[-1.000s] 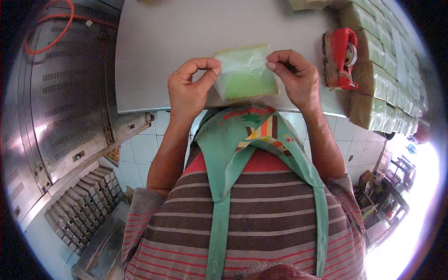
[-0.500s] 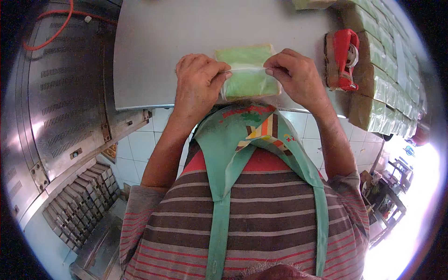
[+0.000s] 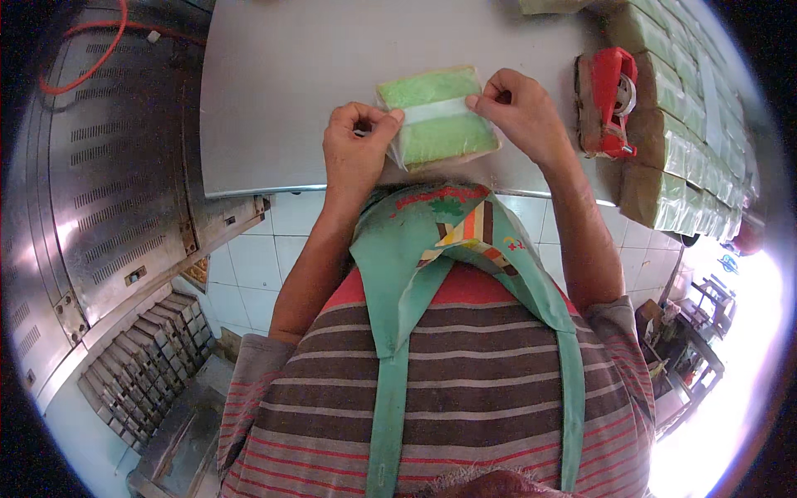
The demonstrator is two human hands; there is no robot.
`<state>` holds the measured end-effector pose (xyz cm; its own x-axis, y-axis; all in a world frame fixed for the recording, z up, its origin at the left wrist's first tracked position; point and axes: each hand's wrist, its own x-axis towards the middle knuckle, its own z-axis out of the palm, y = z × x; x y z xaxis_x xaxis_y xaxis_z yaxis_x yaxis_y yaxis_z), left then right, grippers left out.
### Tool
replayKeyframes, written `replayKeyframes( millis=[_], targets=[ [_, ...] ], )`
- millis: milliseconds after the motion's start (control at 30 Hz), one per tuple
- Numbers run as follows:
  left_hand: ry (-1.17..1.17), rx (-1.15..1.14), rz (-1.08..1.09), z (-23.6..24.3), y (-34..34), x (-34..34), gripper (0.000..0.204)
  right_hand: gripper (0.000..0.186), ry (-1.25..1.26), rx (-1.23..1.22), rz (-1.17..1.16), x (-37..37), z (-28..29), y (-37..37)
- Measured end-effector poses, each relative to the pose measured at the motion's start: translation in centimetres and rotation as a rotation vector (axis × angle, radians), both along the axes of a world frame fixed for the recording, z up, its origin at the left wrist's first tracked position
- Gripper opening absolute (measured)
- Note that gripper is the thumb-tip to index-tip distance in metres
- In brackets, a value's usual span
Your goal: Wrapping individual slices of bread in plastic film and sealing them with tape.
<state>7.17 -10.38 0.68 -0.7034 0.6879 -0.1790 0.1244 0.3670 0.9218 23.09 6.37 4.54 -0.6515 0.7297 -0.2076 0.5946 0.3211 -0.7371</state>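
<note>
A soft-looking green slab [image 3: 440,141] in clear wrap lies near the front edge of the steel table [image 3: 290,100], with a pale folded band [image 3: 433,109] of wrap across its middle. My left hand [image 3: 357,141] is closed at the band's left end, thumb and finger pinching the wrap. My right hand [image 3: 523,116] is closed on the band's other end, thumb at the slab's right edge. A red tape dispenser [image 3: 608,100] stands to the right of my right hand.
Stacked green wrapped packages [image 3: 672,141] line the table's right end. Steel cabinets [image 3: 116,166] with vents and an orange hose [image 3: 100,70] are at left; metal moulds [image 3: 145,357] are below them. A green apron [image 3: 390,290] covers part of my striped shirt.
The wrap has been folded over into a flat band across the slab's middle. My hands have followed it, the right one moving slightly up and the left one drawing back a little.
</note>
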Motion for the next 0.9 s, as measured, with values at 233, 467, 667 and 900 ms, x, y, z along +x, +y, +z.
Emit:
replayKeyframes(
  millis=[233, 467, 667, 900],
  targets=[
    [-0.228, 0.461, -0.015, -0.7, 3.1, -1.2, 0.048, 0.022, 0.357, -0.120, -0.176, -2.0, -2.8, 1.4],
    [-0.219, 0.386, -0.154, -0.9, 5.9, -3.1, 0.049, 0.020, 0.335, -0.041, -0.248, -3.1, -3.8, 3.5],
    [-0.237, 0.357, -0.155, -0.8, 6.2, -3.0, 0.051, 0.029, 0.601, 0.193, -0.401, 1.8, -1.8, 2.7],
    [-0.147, 0.318, -0.221, 0.2, 6.9, -3.8, 0.049, 0.049, -0.115, 1.024, -0.671, 16.2, -4.4, 2.9]
  ],
)
